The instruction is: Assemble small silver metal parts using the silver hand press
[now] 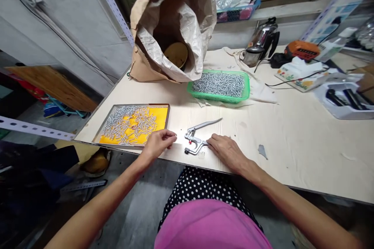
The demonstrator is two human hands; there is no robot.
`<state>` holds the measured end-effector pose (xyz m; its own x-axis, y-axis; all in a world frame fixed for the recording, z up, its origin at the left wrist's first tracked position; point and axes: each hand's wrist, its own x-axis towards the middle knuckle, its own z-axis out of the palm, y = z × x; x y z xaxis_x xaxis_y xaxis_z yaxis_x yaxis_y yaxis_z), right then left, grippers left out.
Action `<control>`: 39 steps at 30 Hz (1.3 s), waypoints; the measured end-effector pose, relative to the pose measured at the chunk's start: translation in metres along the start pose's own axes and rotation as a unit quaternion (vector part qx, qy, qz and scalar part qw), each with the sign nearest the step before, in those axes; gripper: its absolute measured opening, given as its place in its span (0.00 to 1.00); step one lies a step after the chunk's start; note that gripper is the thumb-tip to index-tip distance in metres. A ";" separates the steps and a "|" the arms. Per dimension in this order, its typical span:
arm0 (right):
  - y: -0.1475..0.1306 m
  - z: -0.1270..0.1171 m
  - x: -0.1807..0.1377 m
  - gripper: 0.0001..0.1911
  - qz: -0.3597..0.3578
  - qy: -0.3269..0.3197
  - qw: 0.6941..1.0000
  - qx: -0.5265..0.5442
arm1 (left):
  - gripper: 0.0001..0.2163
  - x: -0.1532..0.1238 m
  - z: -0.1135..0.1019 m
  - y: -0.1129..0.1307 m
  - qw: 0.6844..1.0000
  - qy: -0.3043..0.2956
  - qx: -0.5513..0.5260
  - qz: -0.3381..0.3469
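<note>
Snap-fastener pliers [196, 144] lie on the table with their handles spread and a small red part at the jaw. My right hand [227, 150] rests on the table, its fingers closed around the end of the lower handle. My left hand [158, 143] is at the near right corner of a shallow tray [168, 111], apart from the pliers. Its fingertips are pinched together; anything between them is too small to make out. Many small silver screw-like pieces [122, 122] lie scattered over the yellow bottom of the tray.
Behind the pliers a green basket [247, 89] is full of similar silver pieces. A large open paper sack [140, 60] stands at the back, with a round container [176, 54] inside. Metal pots [261, 39], an orange tool [302, 49] and a white holder [336, 103] are at right.
</note>
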<state>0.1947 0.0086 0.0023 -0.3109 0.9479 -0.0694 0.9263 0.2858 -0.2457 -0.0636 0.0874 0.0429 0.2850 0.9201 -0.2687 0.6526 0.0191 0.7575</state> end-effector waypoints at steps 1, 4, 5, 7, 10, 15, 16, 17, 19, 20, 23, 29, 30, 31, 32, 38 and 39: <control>0.000 -0.001 0.001 0.11 -0.002 -0.002 1.000 -0.008 | 0.09 -0.001 0.010 0.004 0.998 -0.031 -0.049 -0.031; 0.002 -0.003 0.001 0.10 -0.011 -0.005 0.999 -0.031 | 0.10 0.001 0.037 0.009 0.989 -0.079 -0.089 -0.088; 0.002 -0.004 0.001 0.10 -0.015 -0.007 0.999 -0.037 | 0.11 0.003 0.043 0.008 0.988 -0.085 -0.081 -0.099; 0.003 -0.005 0.001 0.09 -0.019 -0.011 0.999 -0.041 | 0.12 0.007 0.051 0.007 0.987 -0.096 -0.057 -0.116; 0.005 -0.005 0.000 0.09 -0.017 -0.012 0.999 -0.035 | 0.13 0.010 0.053 0.006 0.984 -0.114 -0.038 -0.132; 0.007 -0.004 -0.001 0.10 -0.020 0.001 1.000 -0.017 | 0.14 0.016 0.050 0.010 0.974 -0.162 -0.045 -0.154; 0.007 -0.004 -0.001 0.10 -0.021 0.003 1.000 -0.014 | 0.15 0.018 0.048 0.012 0.970 -0.175 -0.047 -0.161; 0.007 -0.004 -0.001 0.10 -0.022 0.002 1.000 -0.013 | 0.15 0.021 0.047 0.014 0.967 -0.189 -0.048 -0.167; 0.007 -0.004 -0.001 0.10 -0.021 0.001 1.000 -0.014 | 0.15 0.026 0.044 0.017 0.959 -0.216 -0.040 -0.176; 0.007 -0.003 -0.001 0.10 -0.020 0.001 1.000 -0.016 | 0.15 0.029 0.043 0.018 0.956 -0.230 -0.034 -0.178; 0.006 -0.002 0.000 0.09 -0.015 0.009 1.000 -0.020 | 0.15 0.034 0.040 0.020 0.949 -0.254 -0.023 -0.184; 0.008 0.004 0.001 0.08 -0.018 0.028 0.999 -0.018 | 0.15 0.032 0.041 0.016 0.940 -0.255 -0.028 -0.225; 0.008 0.005 0.001 0.08 -0.018 0.030 0.999 -0.019 | 0.15 0.031 0.042 0.015 0.940 -0.250 -0.028 -0.230; 0.007 0.006 0.001 0.08 -0.018 0.031 0.999 -0.019 | 0.15 0.031 0.042 0.014 0.940 -0.248 -0.027 -0.232; 0.006 0.005 0.000 0.08 -0.017 0.030 0.999 -0.020 | 0.15 0.031 0.042 0.014 0.940 -0.249 -0.024 -0.231; 0.015 -0.009 -0.001 0.12 -0.033 0.030 0.999 0.028 | 0.15 0.031 0.042 0.013 0.936 -0.267 -0.019 -0.227; 0.020 -0.011 0.001 0.21 -0.036 0.040 0.998 0.037 | 0.15 0.030 0.042 0.013 0.935 -0.270 -0.019 -0.228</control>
<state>0.2158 0.0166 0.0083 -0.3549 0.9345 0.0276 0.8832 0.3448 -0.3178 -0.0170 0.0986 0.0195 0.3027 0.4814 -0.8226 0.7707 0.3841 0.5084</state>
